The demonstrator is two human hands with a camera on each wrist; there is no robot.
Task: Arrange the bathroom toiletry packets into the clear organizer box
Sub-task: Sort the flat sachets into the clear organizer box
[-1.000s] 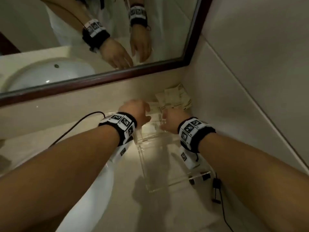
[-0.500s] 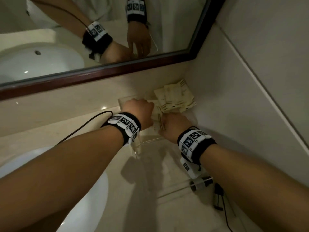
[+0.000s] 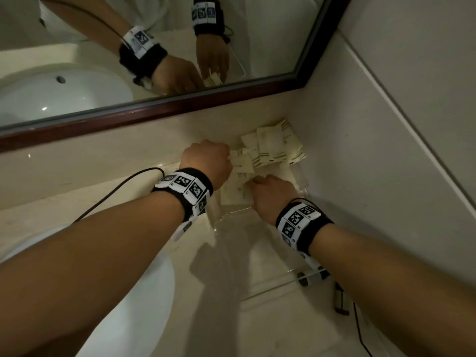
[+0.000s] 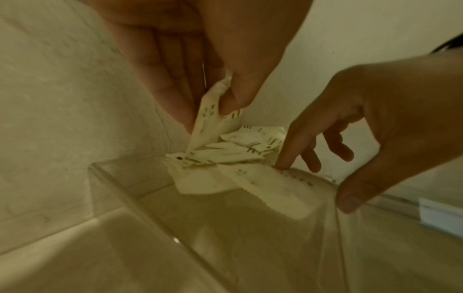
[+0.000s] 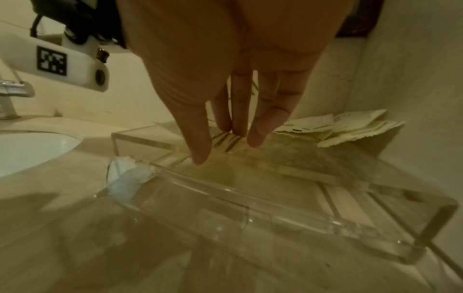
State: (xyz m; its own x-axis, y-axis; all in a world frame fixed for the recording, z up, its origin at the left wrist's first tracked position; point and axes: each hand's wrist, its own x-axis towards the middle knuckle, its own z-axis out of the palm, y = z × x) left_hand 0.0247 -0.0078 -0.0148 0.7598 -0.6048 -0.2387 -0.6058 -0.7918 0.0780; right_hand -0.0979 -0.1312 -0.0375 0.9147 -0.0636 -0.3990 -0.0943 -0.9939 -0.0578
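The clear organizer box (image 3: 270,287) sits on the counter in the corner, with one cream packet (image 3: 235,195) lying flat in its far end. Several more cream packets (image 3: 277,146) are piled behind it against the wall. My left hand (image 3: 207,161) is over the box's far edge and pinches one packet (image 4: 213,117) from the pile (image 4: 245,146) between thumb and fingers. My right hand (image 3: 269,193) reaches into the box with fingers extended; its index fingertip (image 4: 283,165) presses on the flat packet (image 4: 278,191) and its thumb rests on the box wall (image 4: 333,228).
A white sink basin (image 3: 85,292) lies at the left, with a tap (image 5: 15,95) beyond it. The framed mirror (image 3: 164,104) runs above the backsplash. The tiled wall (image 3: 386,150) closes the right side. A black cable (image 3: 121,191) and a small device (image 3: 341,301) lie on the counter.
My left hand has moved back from the box's far end toward the pile and now pinches a packet. My right hand stays at the flat packet in the box.
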